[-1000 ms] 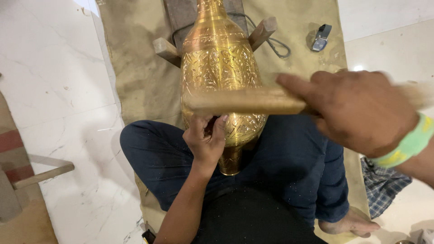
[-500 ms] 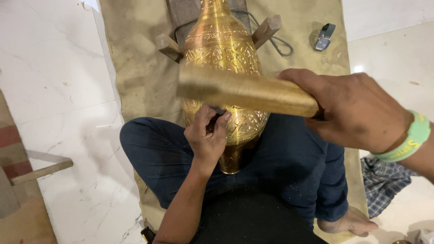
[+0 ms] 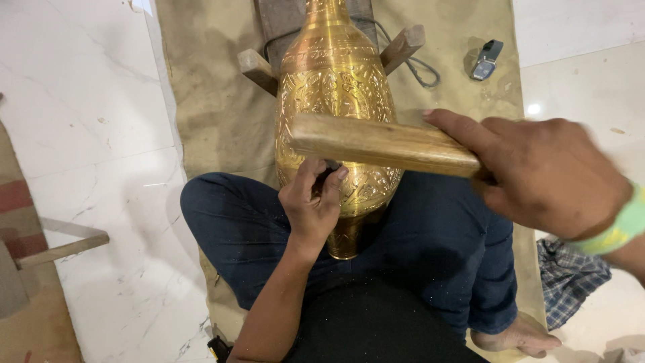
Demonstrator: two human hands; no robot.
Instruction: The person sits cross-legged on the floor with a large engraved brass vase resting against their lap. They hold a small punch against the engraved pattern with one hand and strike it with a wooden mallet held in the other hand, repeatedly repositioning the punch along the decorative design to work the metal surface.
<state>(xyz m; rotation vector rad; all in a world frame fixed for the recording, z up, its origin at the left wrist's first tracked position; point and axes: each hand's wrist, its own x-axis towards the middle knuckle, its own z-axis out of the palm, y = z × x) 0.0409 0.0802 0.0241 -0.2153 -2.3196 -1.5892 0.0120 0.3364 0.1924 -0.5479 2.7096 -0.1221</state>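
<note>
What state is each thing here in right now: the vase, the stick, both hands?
Brass vase: lying across the lap, propped between two wooden pegs.
Wooden stick: raised above the vase, roughly level.
Right hand: closed around the stick.
Left hand: pinching a small dark tool against the vase.

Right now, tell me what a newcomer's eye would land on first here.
The big engraved brass vase lies centre frame across the seated person's lap, its neck cradled between wooden props. The right hand holds a wooden block over it, while the left hand pinches a small tool against the metal.
</note>
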